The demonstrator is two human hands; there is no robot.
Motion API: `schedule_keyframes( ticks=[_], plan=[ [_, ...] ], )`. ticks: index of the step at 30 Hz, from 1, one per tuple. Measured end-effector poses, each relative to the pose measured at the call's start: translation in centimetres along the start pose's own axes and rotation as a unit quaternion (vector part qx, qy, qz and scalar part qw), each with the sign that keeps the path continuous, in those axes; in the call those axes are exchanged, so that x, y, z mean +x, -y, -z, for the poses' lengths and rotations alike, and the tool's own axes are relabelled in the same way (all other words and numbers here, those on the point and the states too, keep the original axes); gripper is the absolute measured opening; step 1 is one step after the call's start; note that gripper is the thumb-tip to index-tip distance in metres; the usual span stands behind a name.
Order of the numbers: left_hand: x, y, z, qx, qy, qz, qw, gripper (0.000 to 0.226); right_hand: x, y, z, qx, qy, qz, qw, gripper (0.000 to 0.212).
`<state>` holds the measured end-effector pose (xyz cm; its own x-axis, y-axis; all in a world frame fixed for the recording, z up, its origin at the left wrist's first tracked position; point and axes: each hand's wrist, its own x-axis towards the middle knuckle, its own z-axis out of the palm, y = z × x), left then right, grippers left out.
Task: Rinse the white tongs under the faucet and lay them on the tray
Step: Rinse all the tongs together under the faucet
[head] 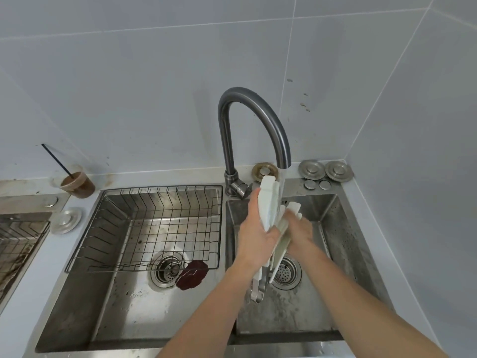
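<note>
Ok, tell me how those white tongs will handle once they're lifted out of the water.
The tongs are under running water from the faucet, so they will probably be slippery. Both the left hand and right hand hold them, which suggests a wet grip needs care. They look like thin plastic with a metal hinge end, so likely light and springy rather than floppy.

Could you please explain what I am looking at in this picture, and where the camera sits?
No machine here: a person wears a wide-angle camera on the head, looking down at their own bare arms. The left hand and right hand both hold the white tongs over the right sink basin, under water running from the curved faucet. The tongs' metal end points down towards the drain. The left basin holds a wire rack and a dark red object. A cup with a brown drink and straw stands on the counter behind.
</note>
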<state>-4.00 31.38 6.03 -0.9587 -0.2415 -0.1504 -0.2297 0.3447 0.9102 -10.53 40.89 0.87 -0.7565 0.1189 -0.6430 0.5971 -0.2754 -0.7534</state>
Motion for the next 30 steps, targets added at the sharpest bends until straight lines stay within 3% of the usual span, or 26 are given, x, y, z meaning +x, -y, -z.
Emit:
schedule_keyframes(
  ticks=[4,8,11,16,21,24,28,30],
  plan=[
    [2.2,-0.6,0.1,0.084,0.063,0.058,0.993,0.072,-0.2,-0.8,0.6,0.048,0.086,-0.086,0.991,0.028],
    [4.3,-1.8,-0.1,0.107,0.128,0.091,0.982,0.066,-0.4,-1.7,1.2,0.141,0.113,-0.133,0.974,0.019],
    [5.7,-2.8,-1.2,0.134,0.150,0.093,0.975,0.057,-0.5,-2.2,1.5,0.208,0.082,-0.136,0.965,0.016],
    [7.7,-4.8,-2.5,0.250,0.186,0.100,0.945,0.070,0.1,-1.1,2.1,0.329,0.011,-0.145,0.933,0.030],
    [7.9,-5.4,-3.0,0.280,0.122,0.080,0.949,0.064,0.9,-0.6,2.0,0.316,-0.016,-0.140,0.938,0.033],
    [7.3,-4.5,-3.0,0.251,0.097,0.066,0.961,0.056,1.2,-0.4,1.5,0.303,0.023,-0.107,0.947,0.029],
    [6.3,-2.4,-1.3,0.088,0.073,0.071,0.991,0.042,2.0,-0.2,1.0,0.267,0.094,-0.076,0.956,0.013],
    [5.5,-1.3,-0.4,0.035,0.037,0.080,0.995,0.044,2.2,-0.3,0.4,0.230,0.096,-0.063,0.966,0.022]
  ],
)
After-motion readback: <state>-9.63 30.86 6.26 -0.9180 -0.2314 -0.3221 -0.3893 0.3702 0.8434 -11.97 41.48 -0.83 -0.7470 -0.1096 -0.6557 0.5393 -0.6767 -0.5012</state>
